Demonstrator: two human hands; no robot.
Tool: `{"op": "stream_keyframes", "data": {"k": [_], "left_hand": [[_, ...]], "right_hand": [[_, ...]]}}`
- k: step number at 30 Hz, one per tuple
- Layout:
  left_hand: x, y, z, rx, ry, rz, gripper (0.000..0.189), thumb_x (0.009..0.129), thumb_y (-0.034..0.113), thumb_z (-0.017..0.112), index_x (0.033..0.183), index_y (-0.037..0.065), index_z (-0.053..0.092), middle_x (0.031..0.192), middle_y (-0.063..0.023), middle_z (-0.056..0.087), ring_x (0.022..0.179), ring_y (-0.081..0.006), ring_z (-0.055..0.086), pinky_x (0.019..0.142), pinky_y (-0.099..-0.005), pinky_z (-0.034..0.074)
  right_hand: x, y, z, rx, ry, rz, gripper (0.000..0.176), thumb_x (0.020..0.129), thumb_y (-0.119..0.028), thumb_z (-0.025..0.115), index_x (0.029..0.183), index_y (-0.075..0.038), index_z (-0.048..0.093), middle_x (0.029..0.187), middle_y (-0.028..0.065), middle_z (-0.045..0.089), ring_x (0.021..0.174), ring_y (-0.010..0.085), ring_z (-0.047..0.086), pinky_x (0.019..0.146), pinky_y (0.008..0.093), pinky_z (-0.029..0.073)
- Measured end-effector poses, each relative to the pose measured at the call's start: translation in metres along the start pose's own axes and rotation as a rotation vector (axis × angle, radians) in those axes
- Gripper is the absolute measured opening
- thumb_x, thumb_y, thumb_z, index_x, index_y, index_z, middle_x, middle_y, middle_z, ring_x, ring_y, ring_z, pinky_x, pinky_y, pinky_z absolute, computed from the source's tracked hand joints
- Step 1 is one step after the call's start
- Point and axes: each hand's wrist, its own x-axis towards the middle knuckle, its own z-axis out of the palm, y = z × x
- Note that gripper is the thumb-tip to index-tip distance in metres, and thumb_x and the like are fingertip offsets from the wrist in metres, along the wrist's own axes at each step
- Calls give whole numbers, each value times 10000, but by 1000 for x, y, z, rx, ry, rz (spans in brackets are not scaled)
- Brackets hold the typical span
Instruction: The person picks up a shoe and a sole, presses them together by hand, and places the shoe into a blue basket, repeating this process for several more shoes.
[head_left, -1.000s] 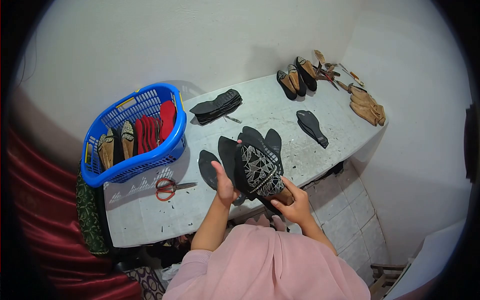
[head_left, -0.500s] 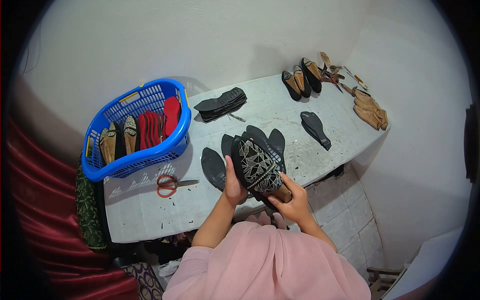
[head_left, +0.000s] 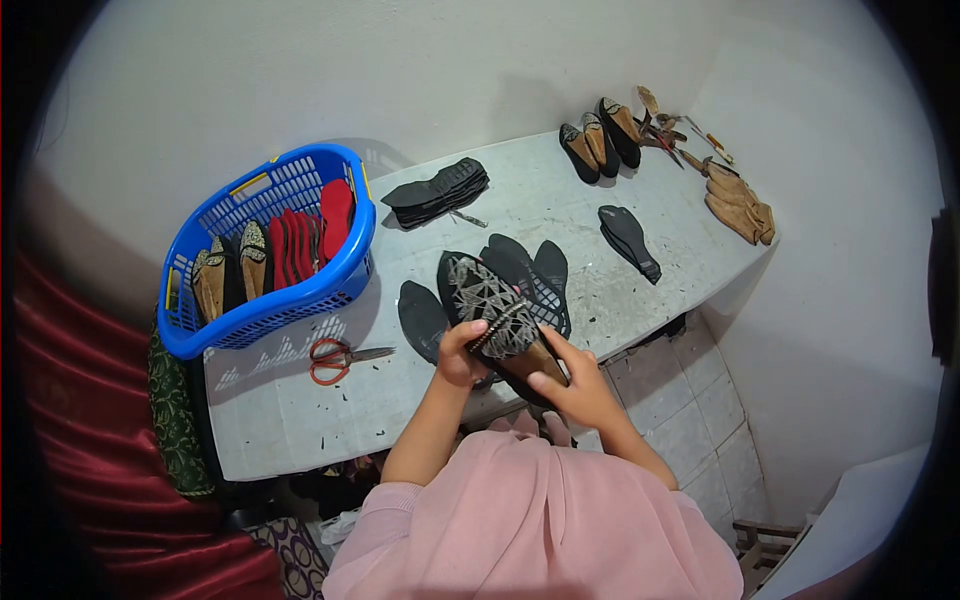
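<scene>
A black flat shoe [head_left: 490, 300] with a silver geometric pattern and a beaded strip is held above the table's front edge, its toe tilted up to the left. A tan form fills its opening. My left hand [head_left: 462, 352] grips the shoe's left side, thumb across the upper. At the heel end, my right hand [head_left: 575, 378] is closed round the shoe, thumb by the tan form. Black shoe soles [head_left: 548, 275] lie on the table behind the shoe, partly hidden by it. Another black sole [head_left: 424, 318] lies left of the shoe.
A blue basket [head_left: 345, 272] at left holds shoes and red soles. Red-handled scissors [head_left: 345, 358] lie before it on the white table [head_left: 300, 430]. Farther back are stacked black soles [head_left: 436, 193], a sole pair [head_left: 630, 243], more shoes [head_left: 600, 143], tools and tan gloves [head_left: 738, 205].
The shoe has moved slightly left and tilted. My left hand has shifted lower along its side, and its thumb now lies over the upper. My right hand still holds the heel end.
</scene>
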Motion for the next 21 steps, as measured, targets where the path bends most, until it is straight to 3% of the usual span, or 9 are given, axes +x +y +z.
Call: {"op": "stream_keyframes", "data": {"k": [4, 5, 9, 12, 13, 16, 17, 21], "left_hand": [[4, 7, -3, -81, -20, 108, 775, 725, 258, 578, 1422, 168, 252, 1246, -244, 483, 1122, -397, 513, 959, -495, 434], [5, 9, -5, -124, -42, 114, 779, 724, 270, 584, 1423, 172, 253, 1243, -240, 482, 1113, -397, 516, 954, -505, 435], [5, 10, -5, -211, -72, 94, 808, 679, 297, 601, 1412, 171, 283, 1224, -243, 500, 1077, -401, 542, 930, -479, 449], [5, 11, -12, -210, -71, 108, 819, 672, 281, 612, 1414, 181, 281, 1214, -245, 504, 1074, -408, 542, 929, -484, 449], [4, 11, -14, -200, -54, 120, 821, 670, 276, 613, 1415, 184, 280, 1213, -245, 505, 1075, -409, 542, 930, -484, 448], [2, 10, -23, -203, -53, 130, 825, 668, 263, 614, 1416, 191, 276, 1221, -244, 502, 1092, -409, 533, 938, -481, 445], [3, 9, -25, -212, -63, 131, 826, 668, 258, 614, 1417, 194, 274, 1225, -243, 501, 1100, -408, 529, 941, -480, 444], [1, 11, -29, -170, -49, 96, 822, 675, 237, 608, 1421, 199, 263, 1248, -242, 492, 1129, -409, 514, 953, -481, 440]], "right_hand": [[7, 24, -11, 452, -19, 192, 543, 941, -435, 418, 1280, -14, 465, 1239, 137, 543, 1169, 195, 479, 1001, 359, 321], [10, 34, -10, 411, -50, 236, 561, 975, -458, 301, 1297, -29, 463, 1281, 129, 514, 1210, 185, 439, 1010, 349, 308], [9, 71, 7, 1186, -408, 640, 650, 953, -530, 310, 1336, -17, 418, 1307, 150, 493, 1160, 218, 507, 983, 372, 395], [7, 66, 9, 1360, -606, 458, 679, 947, -545, 312, 1344, -1, 392, 1293, 149, 509, 1134, 227, 537, 956, 395, 435], [5, 64, 4, 1340, -610, 487, 673, 927, -524, 399, 1342, 5, 384, 1250, 155, 536, 1138, 237, 537, 943, 387, 449], [8, 67, 2, 1158, -624, 395, 779, 847, -537, 535, 1348, 31, 353, 1225, 194, 539, 986, 333, 617, 812, 466, 518], [10, 58, -3, 1147, -630, 463, 823, 763, -472, 683, 1340, 25, 370, 1229, 167, 538, 1030, 279, 599, 870, 418, 495], [12, 61, 9, 979, -451, 507, 879, 653, -313, 823, 1326, 42, 384, 1209, 130, 533, 1131, 212, 515, 938, 318, 420]]}}
